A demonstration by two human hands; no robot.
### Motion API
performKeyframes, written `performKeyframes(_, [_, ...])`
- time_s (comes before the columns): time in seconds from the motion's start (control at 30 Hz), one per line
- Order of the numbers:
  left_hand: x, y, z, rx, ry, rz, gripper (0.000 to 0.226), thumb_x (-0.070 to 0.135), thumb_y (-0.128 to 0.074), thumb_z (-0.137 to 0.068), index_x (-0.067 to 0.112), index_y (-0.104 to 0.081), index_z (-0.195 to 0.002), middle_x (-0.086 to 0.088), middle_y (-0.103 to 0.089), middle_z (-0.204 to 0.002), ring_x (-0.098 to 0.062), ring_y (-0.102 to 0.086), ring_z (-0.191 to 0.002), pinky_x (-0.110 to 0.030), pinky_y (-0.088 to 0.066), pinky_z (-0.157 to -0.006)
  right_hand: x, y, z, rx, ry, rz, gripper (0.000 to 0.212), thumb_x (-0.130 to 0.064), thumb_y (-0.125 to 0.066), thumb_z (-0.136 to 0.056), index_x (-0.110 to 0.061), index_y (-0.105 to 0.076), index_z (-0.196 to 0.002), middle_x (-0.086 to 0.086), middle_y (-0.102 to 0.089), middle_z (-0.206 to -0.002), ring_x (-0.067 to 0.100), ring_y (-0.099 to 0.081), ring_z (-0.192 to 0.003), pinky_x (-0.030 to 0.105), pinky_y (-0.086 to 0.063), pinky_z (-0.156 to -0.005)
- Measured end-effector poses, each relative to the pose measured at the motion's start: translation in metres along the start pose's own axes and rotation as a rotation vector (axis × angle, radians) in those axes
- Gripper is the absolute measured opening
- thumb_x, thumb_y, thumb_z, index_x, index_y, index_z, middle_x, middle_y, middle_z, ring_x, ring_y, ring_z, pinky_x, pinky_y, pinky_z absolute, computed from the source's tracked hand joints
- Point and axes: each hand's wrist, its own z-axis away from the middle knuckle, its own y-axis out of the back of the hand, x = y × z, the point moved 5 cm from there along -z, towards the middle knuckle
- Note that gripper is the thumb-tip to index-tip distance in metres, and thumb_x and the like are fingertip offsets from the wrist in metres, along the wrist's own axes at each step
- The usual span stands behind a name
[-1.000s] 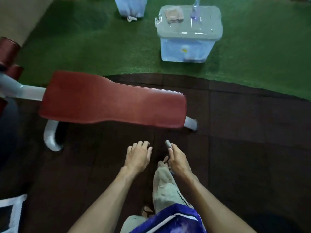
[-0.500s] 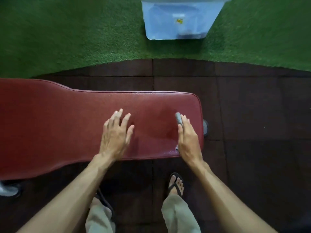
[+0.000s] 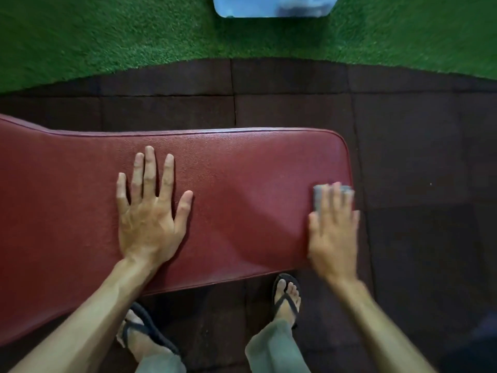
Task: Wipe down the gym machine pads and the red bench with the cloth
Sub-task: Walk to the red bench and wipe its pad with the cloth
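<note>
**Red bench, two hands, one cloth: contents of view**

1. Floor (image 3: 416,146). Dark rubber tiles, seams visible, running under and around the bench. Far of them, green artificial turf (image 3: 107,36) spans the whole far width.

2. Bench (image 3: 242,189). Red padded top with a grained surface and piped edge, lying across the view from the left edge to a rounded end at right. It widens toward the left. A faint, slightly paler sheen shows on the pad between the two hands.

3. Plastic box (image 3: 274,6). Translucent blue, standing on the turf at the far edge, only its lower part in view.

4. Left hand (image 3: 150,211). Open, palm flat on the bench top left of centre, fingers spread and pointing far; holds nothing.

5. Right hand (image 3: 333,232). Blurred. Flat on the right end of the bench, fingers extended and pressing on the cloth, not curled around it.

6. Feet, two, in dark thong sandals, on the tiles at the near side of the bench; grey trouser legs above them.

7. Cloth (image 3: 318,197). Small, grey, folded. On the bench at its right end, under the right fingertips, its far edge and left corner showing.
</note>
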Motion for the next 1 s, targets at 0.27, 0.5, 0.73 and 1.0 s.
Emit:
performKeyframes(0.27, [0.002,-0.001,-0.002,0.011,-0.004,0.006,0.066,0.049,-0.023,-0.101,0.019,-0.013,-0.159,-0.011,-0.004,-0.168,-0.027,-0.006,-0.155,-0.054,-0.009,-0.124,-0.157,-0.029,0.005,-0.028,0.489,0.004,0.054,-0.038,-0.03,-0.107,-0.022,-0.026,-0.158,0.004,-0.016,-0.168,0.028,-0.007,-0.156,0.049,-0.015,-0.125])
performKeyframes(0.5, [0.004,-0.003,-0.005,0.007,0.001,-0.014,0.068,0.05,-0.024,-0.101,0.019,-0.01,-0.159,-0.012,-0.003,-0.168,-0.028,-0.004,-0.155,-0.054,-0.007,-0.124,-0.032,0.004,-0.067,0.113,-0.106,-0.055,0.062,-0.048,-0.018,-0.102,-0.024,-0.02,-0.16,0.004,-0.008,-0.169,0.03,-0.003,-0.156,0.059,-0.018,-0.121])
performKeyframes(0.73, [0.003,-0.002,-0.002,-0.004,0.0,0.001,0.067,0.051,-0.023,-0.101,0.02,-0.01,-0.159,-0.011,-0.004,-0.168,-0.027,-0.004,-0.155,-0.053,-0.007,-0.124,-0.141,-0.033,0.047,-0.085,0.563,0.017,0.052,-0.041,-0.024,-0.108,-0.032,-0.018,-0.159,-0.001,-0.009,-0.169,0.024,-0.003,-0.157,0.051,-0.014,-0.124])
performKeyframes(1.0, [0.003,-0.004,-0.003,-0.011,0.014,-0.034,0.067,0.051,-0.022,-0.101,0.021,-0.008,-0.159,-0.01,-0.003,-0.168,-0.027,-0.003,-0.156,-0.05,-0.005,-0.125,-0.1,-0.002,-0.096,0.156,-0.118,-0.102,0.06,-0.046,-0.015,-0.102,-0.026,-0.02,-0.159,0.006,-0.01,-0.169,0.034,-0.003,-0.156,0.057,-0.015,-0.123])
